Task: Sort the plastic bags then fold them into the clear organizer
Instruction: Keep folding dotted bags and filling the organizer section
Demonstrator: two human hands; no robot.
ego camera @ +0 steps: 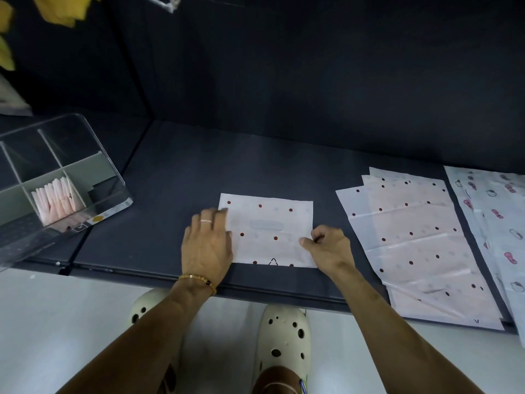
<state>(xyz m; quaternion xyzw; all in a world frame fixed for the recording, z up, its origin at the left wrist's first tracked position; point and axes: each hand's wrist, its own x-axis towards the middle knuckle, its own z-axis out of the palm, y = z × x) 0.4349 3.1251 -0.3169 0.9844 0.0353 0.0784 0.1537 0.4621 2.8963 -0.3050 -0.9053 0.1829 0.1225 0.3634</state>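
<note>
A: Item one, polka-dot bag [267, 228]. Location?

B: Flat on the dark tabletop [176, 177], partly folded, lying between the two hands. The left hand [206, 245] rests on its left edge, fingers straight and pressing down, gripping nothing. The right hand [329, 244] sits at the bag's right edge, thumb and curled fingers pinching the plastic there.

A: Handling notes?

B: By the look of it: thin film, very light, limp, no stiffness of its own. Likely slick on this smooth surface, so it would slide or spring open unless pinned. Creases probably need a firm sweep to stay.

A: Where to take hold?

B: At an edge or corner, as the right hand has it, with the left flat as an anchor. The handle cut-out in the middle looks a weak spot; best not to pull there.

A: Item two?

B: Stack of dotted bags [409, 237], unfolded, just beyond the right hand. Further out the same side, bow-print bags [500, 223], partly out of frame.

A: Destination?

B: Clear organizer [56, 177], well off past the left hand, tilted, with folded pink bags [55, 197] standing upright in one front compartment. The other compartments look vacant, though the far side runs out of view.
</note>
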